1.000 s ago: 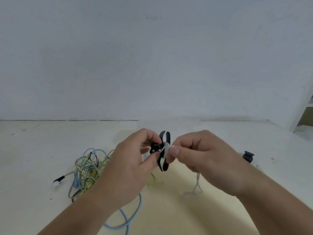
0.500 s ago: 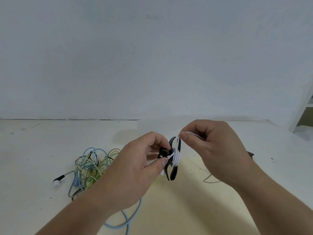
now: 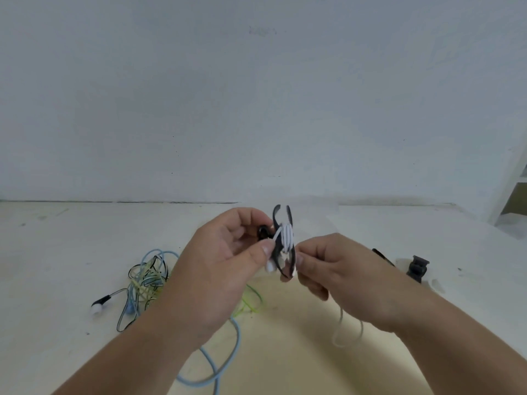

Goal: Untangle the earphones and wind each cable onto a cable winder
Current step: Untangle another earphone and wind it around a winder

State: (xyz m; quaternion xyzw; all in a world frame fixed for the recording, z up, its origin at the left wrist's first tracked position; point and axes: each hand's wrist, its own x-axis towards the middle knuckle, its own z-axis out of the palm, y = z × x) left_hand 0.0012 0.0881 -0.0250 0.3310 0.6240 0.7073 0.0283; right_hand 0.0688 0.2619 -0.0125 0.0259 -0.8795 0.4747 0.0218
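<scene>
My left hand [image 3: 225, 269] grips a black cable winder [image 3: 282, 220] above the table, thumb pressed on its side. Several turns of white earphone cable [image 3: 286, 236] wrap its middle. My right hand [image 3: 342, 277] pinches the white cable just below the winder's lower end. A loose loop of that white cable [image 3: 346, 336] hangs beneath my right hand. A tangle of blue, green and black earphone cables [image 3: 145, 280] lies on the table to the left, with a black-and-white earbud [image 3: 98, 305] sticking out.
A second black cable winder [image 3: 417, 268] lies on the white table [image 3: 57, 238] to the right. A blue cable loop [image 3: 225, 363] trails toward me under my left forearm. A white wall stands behind; a shelf edge [image 3: 513, 192] shows at far right.
My right hand has swung from above the winder down to its lower end, carrying the white cable around it. More white turns sit on the winder. My left hand rose slightly.
</scene>
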